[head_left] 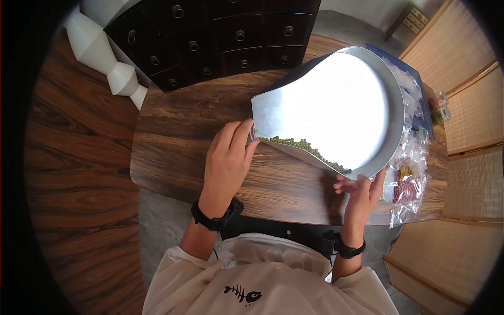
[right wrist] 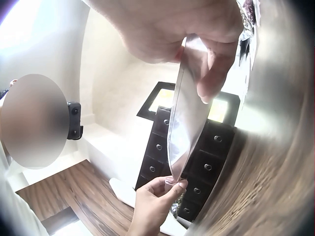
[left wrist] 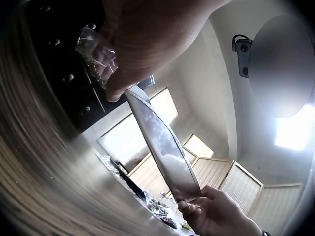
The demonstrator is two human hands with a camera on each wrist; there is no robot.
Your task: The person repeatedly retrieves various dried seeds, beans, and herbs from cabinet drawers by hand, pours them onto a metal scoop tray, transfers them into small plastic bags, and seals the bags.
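Note:
A round metal pan with a narrowing spout [head_left: 336, 105] is held tilted above the table. Green beads or beans [head_left: 304, 146] lie along its lower side, from the spout to the near rim. The left hand [head_left: 228, 157] pinches a small clear bag [left wrist: 87, 43] at the spout tip; green pieces show in the bag in the left wrist view. At the pan's near right rim, the right hand [head_left: 362, 197] grips the edge between thumb and fingers, also seen in the right wrist view.
Clear bags [head_left: 412, 152], one with red contents [head_left: 406, 191], lie on the table's right side over a blue tray [head_left: 426, 100]. Small jars [head_left: 444, 107] stand beyond. A dark drawer cabinet [head_left: 210, 39] stands at the back. Folding screens [head_left: 472, 178] are at the right.

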